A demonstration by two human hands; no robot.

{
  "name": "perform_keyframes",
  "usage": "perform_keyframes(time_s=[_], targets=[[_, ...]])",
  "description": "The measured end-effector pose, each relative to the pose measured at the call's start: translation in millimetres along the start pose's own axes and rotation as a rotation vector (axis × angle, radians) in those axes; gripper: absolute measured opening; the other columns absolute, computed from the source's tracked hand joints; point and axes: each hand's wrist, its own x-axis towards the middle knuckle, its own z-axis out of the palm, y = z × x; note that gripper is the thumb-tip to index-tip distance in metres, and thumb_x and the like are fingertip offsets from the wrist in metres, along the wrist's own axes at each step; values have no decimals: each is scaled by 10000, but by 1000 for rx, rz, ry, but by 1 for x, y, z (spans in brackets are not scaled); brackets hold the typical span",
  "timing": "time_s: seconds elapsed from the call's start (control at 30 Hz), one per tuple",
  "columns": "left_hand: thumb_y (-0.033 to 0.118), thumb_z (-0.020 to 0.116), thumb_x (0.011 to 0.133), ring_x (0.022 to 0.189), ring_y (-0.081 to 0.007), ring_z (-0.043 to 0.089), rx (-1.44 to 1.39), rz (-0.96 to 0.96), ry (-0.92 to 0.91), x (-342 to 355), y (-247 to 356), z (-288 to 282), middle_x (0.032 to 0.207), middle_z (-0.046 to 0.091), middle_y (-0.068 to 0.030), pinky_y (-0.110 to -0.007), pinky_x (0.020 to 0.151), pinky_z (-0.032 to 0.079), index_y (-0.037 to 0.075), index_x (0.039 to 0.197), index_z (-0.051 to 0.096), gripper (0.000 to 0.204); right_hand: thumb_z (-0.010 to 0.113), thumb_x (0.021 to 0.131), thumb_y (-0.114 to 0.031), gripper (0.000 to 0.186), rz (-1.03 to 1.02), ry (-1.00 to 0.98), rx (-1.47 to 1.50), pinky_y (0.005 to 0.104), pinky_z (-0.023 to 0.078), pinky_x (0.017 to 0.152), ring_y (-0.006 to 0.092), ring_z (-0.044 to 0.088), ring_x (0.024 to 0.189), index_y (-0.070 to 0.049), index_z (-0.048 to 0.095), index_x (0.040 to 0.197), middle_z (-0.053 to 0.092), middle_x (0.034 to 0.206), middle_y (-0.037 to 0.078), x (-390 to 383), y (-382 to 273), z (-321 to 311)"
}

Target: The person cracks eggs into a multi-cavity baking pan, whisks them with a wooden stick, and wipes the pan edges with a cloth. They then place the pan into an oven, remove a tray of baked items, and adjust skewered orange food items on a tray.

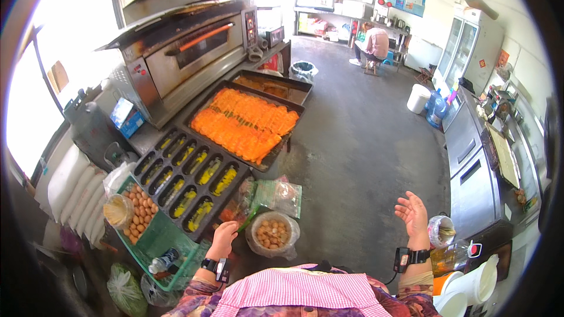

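Pink checked cloth (pixel 299 290) fills the near edge of my feed, across the wearer's front, with both hands reaching out beyond it. On my screen the left hand (pixel 224 239) has its fingers loosely curled; I cannot tell whether they pinch anything. Opposite, the right hand (pixel 413 214) is spread wide, palm bare, holding nothing and well apart from the food. I judge the step to be work on the dark moulded pan (pixel 218 201): its oblong cups carry yellow-green pieces, some looking fuller than others, and a tray (pixel 275 155) of orange-coated food stands just past it. To my eye, the next move calls for a sure left-hand grasp among the things at its fingertips, with the sleeve kept off the cups. Seen from that hand, the pan lies ahead and to the left, its near corner just beside the fingers; clear bags (pixel 286 198) lie ahead and to the right, and a plastic-lined bucket (pixel 292 229) of brown eggs or shells sits just right.
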Motion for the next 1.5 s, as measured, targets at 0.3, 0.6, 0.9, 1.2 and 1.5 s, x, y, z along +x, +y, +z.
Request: perform_keyframes(time_s=[0.3,0.6,0.9,1.2,1.5], targets=[[151,541,906,983,-205,582,-67,-104,11,51,8,99,1025,622,-91,-342,885,457,19,1018,591,180,548,934,-279,382,-56,50,1,303,556,654,201,650,756,-31,501,1220,645,965,140,81,-44,-50],[125,549,887,968,-272,605,-334,-78,-60,169,25,229,989,642,-140,-399,892,478,-2,992,606,175,526,943,-256,358,-77,-25,-59,293,558,635,193,653,745,-26,507,1216,649,954,135,264,-100,-35],[327,427,986,916,-263,618,-439,-137,-293,282,76,406,737,608,-101,-398,845,466,61,672,531,425,523,945,-232,328,-67,-83,-65,288,553,650,182,649,747,-28,518,1201,650,946,123,448,-137,-43],[159,374,982,713,-210,622,-419,-8,-77,409,70,561,604,526,-10,-375,802,496,-12,1187,513,301,529,935,-179,293,-11,-184,-112,286,565,644,187,662,742,-16,529,1179,658,934,129,696,-179,-37],[18,458,859,928,-296,607,-556,24,140,506,103,655,1061,609,-150,-438,899,486,7,1138,524,287,510,936,-123,283,110,-549,-68,302,568,679,202,669,763,2,520,1190,661,961,143,914,-207,48]])
